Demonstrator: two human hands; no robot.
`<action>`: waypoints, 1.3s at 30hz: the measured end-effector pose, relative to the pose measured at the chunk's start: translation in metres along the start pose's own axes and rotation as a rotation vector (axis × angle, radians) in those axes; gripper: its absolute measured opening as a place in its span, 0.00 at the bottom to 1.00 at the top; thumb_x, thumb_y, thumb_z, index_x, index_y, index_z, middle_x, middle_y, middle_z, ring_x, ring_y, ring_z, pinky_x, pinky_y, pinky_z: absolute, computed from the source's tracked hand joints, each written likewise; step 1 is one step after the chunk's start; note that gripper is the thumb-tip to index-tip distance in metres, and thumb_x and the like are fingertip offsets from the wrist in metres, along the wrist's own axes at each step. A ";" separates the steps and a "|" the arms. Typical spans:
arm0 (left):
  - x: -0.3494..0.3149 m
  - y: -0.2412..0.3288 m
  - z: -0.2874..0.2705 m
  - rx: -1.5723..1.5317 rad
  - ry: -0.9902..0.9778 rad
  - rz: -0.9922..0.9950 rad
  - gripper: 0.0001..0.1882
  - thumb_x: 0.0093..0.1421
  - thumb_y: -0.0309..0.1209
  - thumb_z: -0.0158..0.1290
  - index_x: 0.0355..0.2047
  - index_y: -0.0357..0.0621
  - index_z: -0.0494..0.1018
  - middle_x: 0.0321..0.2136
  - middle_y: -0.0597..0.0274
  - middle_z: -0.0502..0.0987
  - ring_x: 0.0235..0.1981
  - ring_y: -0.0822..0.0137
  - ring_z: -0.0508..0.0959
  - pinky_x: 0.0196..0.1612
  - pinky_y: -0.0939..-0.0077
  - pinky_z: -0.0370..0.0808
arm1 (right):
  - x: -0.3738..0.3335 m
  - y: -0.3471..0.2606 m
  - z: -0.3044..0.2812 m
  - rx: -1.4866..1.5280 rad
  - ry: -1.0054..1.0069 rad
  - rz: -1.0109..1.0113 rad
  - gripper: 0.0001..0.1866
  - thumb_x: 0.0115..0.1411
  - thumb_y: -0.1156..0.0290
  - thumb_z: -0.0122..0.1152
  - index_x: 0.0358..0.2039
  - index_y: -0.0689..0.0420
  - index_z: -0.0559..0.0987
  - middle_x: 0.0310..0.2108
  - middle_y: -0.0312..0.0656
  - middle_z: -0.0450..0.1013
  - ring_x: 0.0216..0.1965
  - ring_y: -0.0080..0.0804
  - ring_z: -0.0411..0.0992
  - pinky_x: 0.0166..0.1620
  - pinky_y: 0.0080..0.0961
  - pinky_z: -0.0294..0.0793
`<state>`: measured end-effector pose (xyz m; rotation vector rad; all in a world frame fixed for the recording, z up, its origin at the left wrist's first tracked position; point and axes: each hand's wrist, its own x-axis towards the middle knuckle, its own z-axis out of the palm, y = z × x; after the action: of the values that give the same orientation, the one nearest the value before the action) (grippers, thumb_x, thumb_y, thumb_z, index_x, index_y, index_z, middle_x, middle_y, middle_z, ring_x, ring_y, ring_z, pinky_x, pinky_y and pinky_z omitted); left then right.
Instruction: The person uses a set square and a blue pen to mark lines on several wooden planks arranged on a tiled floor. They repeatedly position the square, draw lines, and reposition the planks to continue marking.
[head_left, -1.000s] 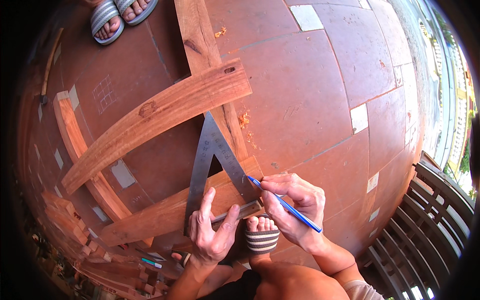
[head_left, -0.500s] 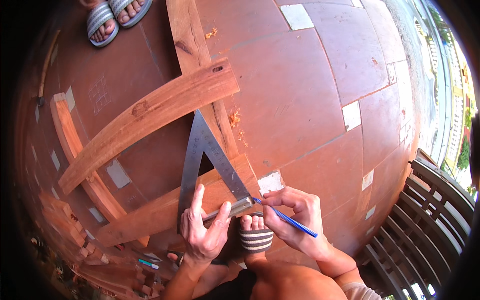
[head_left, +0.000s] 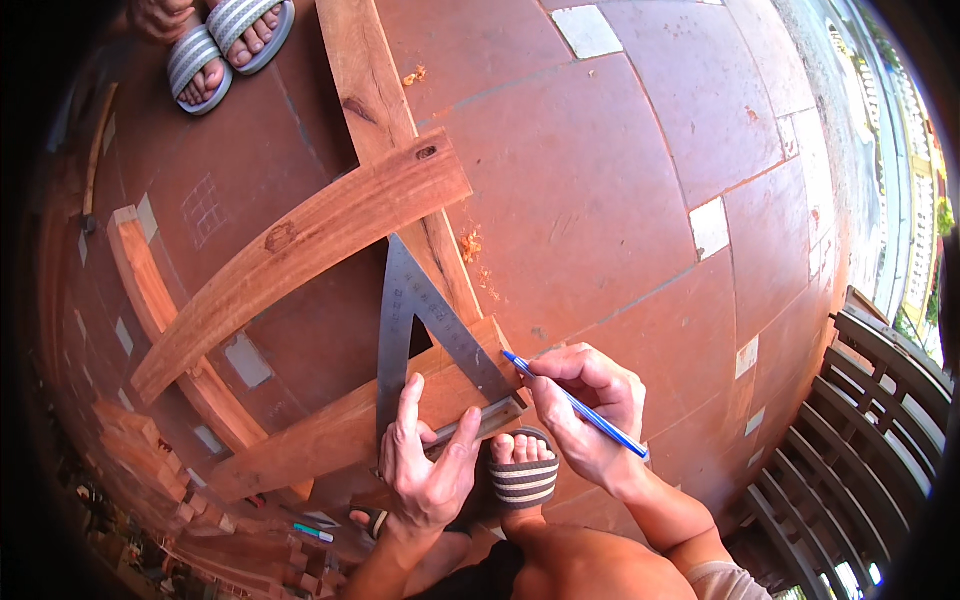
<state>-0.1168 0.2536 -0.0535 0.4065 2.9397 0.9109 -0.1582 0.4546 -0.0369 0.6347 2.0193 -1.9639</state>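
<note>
My left hand (head_left: pixel 430 470) holds a metal triangle square (head_left: pixel 445 330) against the near wooden beam (head_left: pixel 335 435), thumb and fingers along its thick stock. The square's pointed end reaches the curved wooden beam (head_left: pixel 310 230) farther away. Between the fingers of my right hand (head_left: pixel 592 405) is a blue pen (head_left: pixel 590 411). Its tip is at the right end of the near beam, just right of the square's sloping edge.
Both beams lie across a long timber (head_left: pixel 375 105) and a shorter one (head_left: pixel 150 275). A person's sandalled feet (head_left: pixel 225 55) and hand show at the far left. Wood blocks (head_left: pixel 150 450) and a green marker (head_left: pixel 313 532) lie left; a slatted dark bench (head_left: pixel 840 450) stands right.
The pen tip has moved away from the square's stock, up along the beam's end. My left hand still holds the square. At the far left, the other person's hand has come into view.
</note>
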 end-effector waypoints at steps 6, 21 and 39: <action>-0.031 0.002 0.000 -0.001 -0.094 0.059 0.28 0.48 0.25 0.72 0.52 0.57 0.87 0.64 0.32 0.71 0.30 0.63 0.72 0.38 0.68 0.75 | -0.033 0.026 -0.012 0.096 0.064 0.036 0.04 0.68 0.85 0.60 0.42 0.69 0.81 0.40 0.49 0.81 0.43 0.33 0.82 0.48 0.29 0.83; -0.030 0.005 0.007 0.007 -0.058 0.136 0.20 0.61 0.23 0.62 0.53 0.54 0.85 0.63 0.30 0.74 0.28 0.64 0.72 0.33 0.70 0.73 | -0.044 0.022 -0.010 0.014 0.092 -0.035 0.05 0.65 0.86 0.63 0.40 0.69 0.84 0.39 0.49 0.82 0.40 0.30 0.82 0.46 0.24 0.81; -0.029 0.008 0.009 -0.014 -0.065 0.115 0.21 0.60 0.22 0.63 0.53 0.52 0.85 0.62 0.31 0.74 0.30 0.62 0.73 0.34 0.69 0.73 | -0.040 0.026 -0.010 -0.090 0.088 -0.095 0.05 0.65 0.84 0.66 0.41 0.69 0.85 0.37 0.48 0.83 0.37 0.29 0.82 0.42 0.23 0.81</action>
<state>-0.0863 0.2573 -0.0575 0.5979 2.8758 0.9109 -0.1096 0.4594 -0.0405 0.6257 2.2146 -1.9154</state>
